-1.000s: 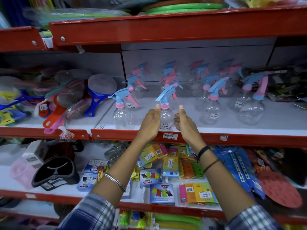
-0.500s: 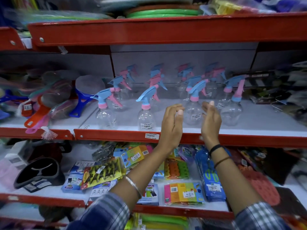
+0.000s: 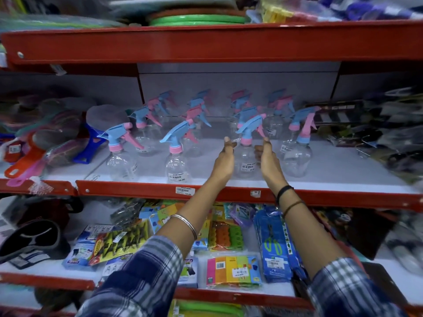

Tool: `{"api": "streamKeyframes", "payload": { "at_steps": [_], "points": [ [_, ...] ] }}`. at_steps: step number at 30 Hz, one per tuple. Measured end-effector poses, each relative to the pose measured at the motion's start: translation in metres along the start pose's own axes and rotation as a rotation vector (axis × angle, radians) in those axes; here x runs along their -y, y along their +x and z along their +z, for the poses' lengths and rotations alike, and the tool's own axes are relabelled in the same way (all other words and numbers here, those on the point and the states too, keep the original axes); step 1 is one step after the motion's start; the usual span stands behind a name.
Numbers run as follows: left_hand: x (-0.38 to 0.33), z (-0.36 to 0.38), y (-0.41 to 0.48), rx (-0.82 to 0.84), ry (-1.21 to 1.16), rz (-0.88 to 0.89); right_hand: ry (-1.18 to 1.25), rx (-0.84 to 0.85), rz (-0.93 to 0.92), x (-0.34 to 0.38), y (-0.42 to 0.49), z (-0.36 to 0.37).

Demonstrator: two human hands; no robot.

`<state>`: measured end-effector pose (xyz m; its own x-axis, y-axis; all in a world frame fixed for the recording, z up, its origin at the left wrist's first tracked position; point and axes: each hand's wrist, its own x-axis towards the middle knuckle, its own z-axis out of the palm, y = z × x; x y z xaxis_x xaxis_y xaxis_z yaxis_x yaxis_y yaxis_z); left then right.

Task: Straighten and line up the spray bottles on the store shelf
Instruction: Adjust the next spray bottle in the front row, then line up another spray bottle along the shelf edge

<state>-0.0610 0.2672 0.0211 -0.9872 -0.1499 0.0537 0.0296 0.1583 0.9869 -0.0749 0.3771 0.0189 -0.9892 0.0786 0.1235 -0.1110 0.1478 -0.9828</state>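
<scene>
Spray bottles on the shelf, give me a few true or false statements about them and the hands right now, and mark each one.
1. Both hands flank the same front-row spray bottle. True.
2. The left hand is lifting a bottle off the shelf. False: the bottle stands on the shelf between the open hands.
3. The front-row bottles have clear bodies. True.
4. Every trigger head is green. False: they are blue and pink.
5. The right hand wears a silver bangle. False: its wrist has dark bands; the bangle is on the left arm.
</scene>
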Motion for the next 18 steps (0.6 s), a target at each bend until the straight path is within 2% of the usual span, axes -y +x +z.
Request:
{"api": "streamKeyframes", "payload": {
  "at_steps": [18],
  "points": [
    [-0.008,-0.011,-0.057,0.004,0.268,0.176,-0.066,0.058,-0.090,-0.010,-0.043,-0.010]
  ]
}}
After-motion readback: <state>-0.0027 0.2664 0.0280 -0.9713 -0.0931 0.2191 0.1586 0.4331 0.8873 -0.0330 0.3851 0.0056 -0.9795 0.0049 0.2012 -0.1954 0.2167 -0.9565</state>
